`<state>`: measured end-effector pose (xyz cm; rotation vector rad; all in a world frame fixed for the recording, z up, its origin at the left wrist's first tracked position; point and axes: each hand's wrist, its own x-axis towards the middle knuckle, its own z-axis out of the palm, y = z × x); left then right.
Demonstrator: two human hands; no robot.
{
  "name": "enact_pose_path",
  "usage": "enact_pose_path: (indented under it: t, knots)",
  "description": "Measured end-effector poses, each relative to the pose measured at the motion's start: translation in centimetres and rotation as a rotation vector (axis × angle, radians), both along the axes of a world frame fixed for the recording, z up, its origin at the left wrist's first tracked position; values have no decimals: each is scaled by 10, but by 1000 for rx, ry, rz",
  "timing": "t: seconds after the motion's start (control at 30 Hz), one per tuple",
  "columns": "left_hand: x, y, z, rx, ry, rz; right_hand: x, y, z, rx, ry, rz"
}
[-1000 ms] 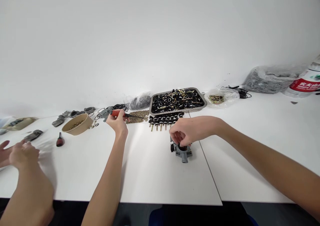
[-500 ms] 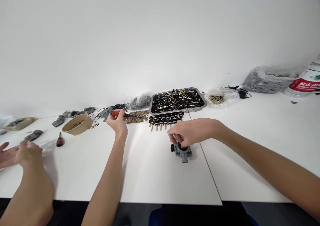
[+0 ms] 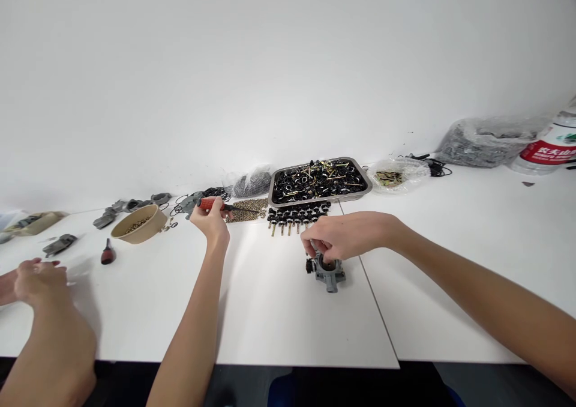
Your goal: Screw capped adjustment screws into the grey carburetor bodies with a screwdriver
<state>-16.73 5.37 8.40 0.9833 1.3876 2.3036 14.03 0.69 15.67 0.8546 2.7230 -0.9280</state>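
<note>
My left hand (image 3: 210, 220) is closed around the red handle of a screwdriver (image 3: 213, 205), its dark shaft pointing right above small brass parts (image 3: 247, 210). To the right, my right hand (image 3: 335, 237) bends down over a grey metal carburetor body (image 3: 332, 280) on the table. The thumb is at its round opening and the curled fingers grip around its far upper side, partly hidden by the hand. A black fitting sticks out at the body's left side. Just behind stand rows of black parts with brass stems (image 3: 292, 216).
Behind the rows lies a metal tray (image 3: 320, 201) heaped with black and brass parts. Leftward are a beige bowl (image 3: 155, 230), a second screwdriver (image 3: 107, 255) and another person's hands (image 3: 40, 281). Plastic bags (image 3: 488, 146) and a large bottle (image 3: 546, 152) stand at right.
My right hand has shifted slightly up and left, showing more of the carburetor's opening. My left hand barely moved. The other person's hands have drawn closer together.
</note>
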Motion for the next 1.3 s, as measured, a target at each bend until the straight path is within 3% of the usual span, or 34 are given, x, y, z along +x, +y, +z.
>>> enact_pose_path:
  t: [0.43, 0.93, 1.03, 1.13, 1.2, 1.3]
  knots:
    - [1, -1, 2, 9, -9, -18, -1, 5, -4, -18, -124, -73]
    - [3, -2, 1, -3, 37, -29, -2, 3, -4, 11, -97, -65]
    - [4, -4, 4, -5, 27, -36, 1, 11, -6, -20, -54, -10]
    - [6, -6, 9, 3, 3, -62, 4, 26, -9, -177, 17, 52]
    - [8, -8, 14, 17, -19, -97, 5, 35, -13, -248, 75, 31]
    - [14, -13, 20, 30, -35, -195, 3, 45, -22, -175, 163, -85]
